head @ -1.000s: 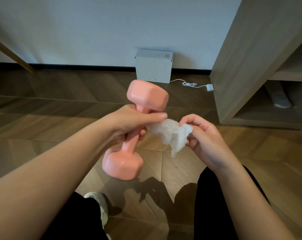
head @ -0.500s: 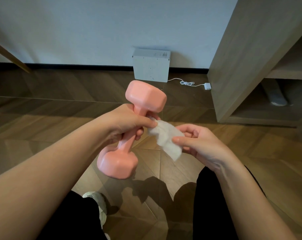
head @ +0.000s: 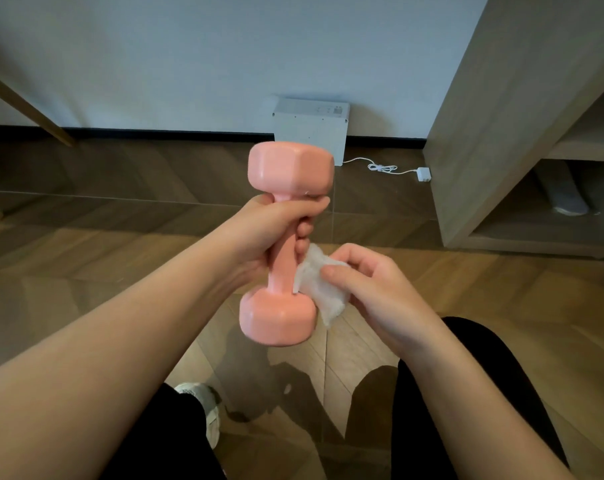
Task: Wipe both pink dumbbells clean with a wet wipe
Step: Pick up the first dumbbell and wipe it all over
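Note:
A pink dumbbell point(head: 290, 168) is held nearly upright in the air above the wooden floor. My left hand point(head: 272, 226) grips the upper part of its handle, fingers curled round it. My right hand point(head: 373, 292) pinches a crumpled white wet wipe point(head: 319, 285) between thumb and fingers. The wipe lies against the lower part of the handle, just above the bottom head. Only one dumbbell is in view.
A white box point(head: 311, 129) stands against the wall with a white cable and plug point(head: 423, 174) trailing right. A wooden shelf unit point(head: 515, 126) rises at right. A slanted wooden leg point(head: 27, 109) is at left. My knees and a white shoe point(head: 203, 403) are below.
My left hand has turned the dumbbell from a tilt to nearly upright. My right hand has brought the wipe down against the lower handle.

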`<state>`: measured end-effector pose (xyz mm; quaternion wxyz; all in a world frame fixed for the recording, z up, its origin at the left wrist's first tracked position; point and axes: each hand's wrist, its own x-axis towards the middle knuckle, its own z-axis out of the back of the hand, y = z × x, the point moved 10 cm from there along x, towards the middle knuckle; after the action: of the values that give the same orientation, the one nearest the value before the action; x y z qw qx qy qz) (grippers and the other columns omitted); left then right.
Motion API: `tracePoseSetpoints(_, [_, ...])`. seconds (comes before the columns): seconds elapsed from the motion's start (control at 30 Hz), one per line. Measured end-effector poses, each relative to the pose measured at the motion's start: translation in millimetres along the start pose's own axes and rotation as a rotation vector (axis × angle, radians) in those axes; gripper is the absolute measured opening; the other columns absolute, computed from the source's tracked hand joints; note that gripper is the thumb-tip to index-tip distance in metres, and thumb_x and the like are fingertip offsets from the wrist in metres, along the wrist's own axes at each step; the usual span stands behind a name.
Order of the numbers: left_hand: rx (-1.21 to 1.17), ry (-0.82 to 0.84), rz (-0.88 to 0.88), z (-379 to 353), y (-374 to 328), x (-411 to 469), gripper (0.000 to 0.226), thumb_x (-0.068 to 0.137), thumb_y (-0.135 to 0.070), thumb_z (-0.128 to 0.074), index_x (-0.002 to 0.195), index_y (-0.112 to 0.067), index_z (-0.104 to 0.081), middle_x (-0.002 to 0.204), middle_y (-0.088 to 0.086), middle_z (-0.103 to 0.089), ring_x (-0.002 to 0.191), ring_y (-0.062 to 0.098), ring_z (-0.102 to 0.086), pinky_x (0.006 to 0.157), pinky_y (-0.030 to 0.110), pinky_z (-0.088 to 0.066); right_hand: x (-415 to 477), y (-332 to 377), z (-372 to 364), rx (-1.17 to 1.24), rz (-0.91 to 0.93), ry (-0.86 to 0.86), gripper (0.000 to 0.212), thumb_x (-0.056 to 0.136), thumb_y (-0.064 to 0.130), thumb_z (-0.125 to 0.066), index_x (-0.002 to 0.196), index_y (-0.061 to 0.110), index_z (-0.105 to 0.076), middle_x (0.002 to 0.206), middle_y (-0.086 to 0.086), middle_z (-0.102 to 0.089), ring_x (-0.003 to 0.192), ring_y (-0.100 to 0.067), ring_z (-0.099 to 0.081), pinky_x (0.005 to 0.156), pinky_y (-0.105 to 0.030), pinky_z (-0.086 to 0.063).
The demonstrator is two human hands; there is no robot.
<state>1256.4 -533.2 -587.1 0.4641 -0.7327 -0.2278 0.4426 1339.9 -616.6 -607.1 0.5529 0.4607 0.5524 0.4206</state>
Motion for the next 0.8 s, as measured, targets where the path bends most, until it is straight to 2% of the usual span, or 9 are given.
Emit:
tracePoseSetpoints(0.1, [-0.020, 0.013, 0.001, 0, 1, 1, 0.019, 0.088, -0.017, -0.068, 0.075, -0.016, -0.054, 0.048, -0.002, -0.044, 0.039, 0.012, -0.041, 0.043, 0.022, -0.040, -5, -3, -13, -0.049, -0.031, 0.154, 0.043, 0.103, 0.030, -0.041, 0.080, 0.026, -0.077, 0.097, 0.011, -0.073, 0.096, -0.002, -0.063, 0.085, -0.028, -0.041])
tracePoseSetpoints(0.13, [-0.016, 0.019, -0.002, 0, 0, 0, 0.019, 0.088, -0.018, -0.068, 0.076, -0.016, -0.054, 0.048, -0.002, -0.044, 0.039, 0.012, -0.041, 0.043, 0.022, -0.041, -6, -6, -13, -0.065, -0.055, 0.165, 0.046, 0.104, 0.031, -0.039, 0.079, 0.027, -0.078, 0.100, 0.013, -0.073, 0.099, 0.001, -0.062, 0.086, -0.027, -0.039])
tracePoseSetpoints(0.23, [-0.008, 0.027, -0.013, 1, -1, 2, 0.020, 0.089, -0.018, -0.067, 0.073, -0.017, -0.055, 0.049, -0.002, -0.044, 0.041, 0.013, -0.042, 0.045, 0.022, -0.041, -1, -5, -5, -0.107, -0.018, 0.082, 0.021, 0.095, 0.025, -0.059, 0.089, 0.020, -0.078, 0.090, 0.009, -0.075, 0.088, 0.001, -0.066, 0.077, -0.014, -0.048])
tracePoseSetpoints(0.3, [-0.019, 0.040, -0.014, -1, -2, 2, 0.020, 0.089, -0.018, -0.067, 0.073, -0.017, -0.056, 0.049, -0.002, -0.044, 0.041, 0.013, -0.042, 0.045, 0.022, -0.041, 4, -3, 1, -0.075, 0.024, 0.019, 0.010, 0.089, 0.015, -0.068, 0.098, 0.015, -0.073, 0.087, 0.005, -0.075, 0.084, -0.005, -0.070, 0.073, -0.013, -0.051])
tracePoseSetpoints(0.4, [-0.034, 0.055, -0.015, -4, -3, 1, 0.019, 0.089, -0.018, -0.067, 0.073, -0.017, -0.057, 0.049, -0.002, -0.044, 0.041, 0.013, -0.041, 0.044, 0.022, -0.041, 7, -9, -1, 0.037, -0.017, 0.037, 0.024, 0.084, 0.009, -0.072, 0.104, 0.015, -0.062, 0.088, 0.001, -0.076, 0.086, -0.012, -0.072, 0.075, -0.020, -0.056])
tracePoseSetpoints(0.53, [-0.063, 0.074, 0.000, -7, -1, 2, 0.024, 0.089, -0.020, -0.068, 0.066, -0.019, -0.059, 0.050, -0.002, -0.044, 0.043, 0.013, -0.041, 0.047, 0.022, -0.040, 10, -12, -10, 0.033, -0.046, 0.042, 0.028, 0.075, 0.019, -0.079, 0.101, 0.014, -0.069, 0.090, 0.004, -0.073, 0.084, -0.008, -0.067, 0.075, -0.020, -0.055])
tracePoseSetpoints(0.63, [-0.079, 0.095, 0.012, -12, 1, 3, 0.024, 0.088, -0.020, -0.067, 0.067, -0.019, -0.057, 0.050, -0.001, -0.044, 0.044, 0.014, -0.042, 0.047, 0.023, -0.040, 13, -18, -25, -0.001, -0.091, 0.088, 0.035, 0.080, 0.020, -0.078, 0.113, 0.017, -0.065, 0.101, 0.005, -0.073, 0.094, -0.008, -0.068, 0.080, -0.022, -0.054])
tracePoseSetpoints(0.7, [-0.082, 0.110, 0.034, -16, 5, 3, 0.022, 0.088, -0.019, -0.068, 0.069, -0.018, -0.057, 0.050, -0.001, -0.046, 0.045, 0.014, -0.044, 0.049, 0.024, -0.041, 12, -21, -32, -0.047, -0.118, 0.122, 0.032, 0.084, 0.021, -0.076, 0.114, 0.019, -0.066, 0.102, 0.005, -0.072, 0.096, -0.010, -0.067, 0.078, -0.023, -0.054])
tracePoseSetpoints(0.8, [-0.067, 0.121, 0.053, -17, 10, 3, 0.018, 0.086, -0.017, -0.070, 0.070, -0.019, -0.062, 0.052, 0.000, -0.048, 0.049, 0.015, -0.047, 0.053, 0.025, -0.042, 12, -27, -37, -0.104, -0.156, 0.144, 0.016, 0.086, 0.016, -0.069, 0.102, 0.018, -0.073, 0.091, 0.005, -0.071, 0.079, -0.003, -0.064, 0.067, -0.013, -0.045])
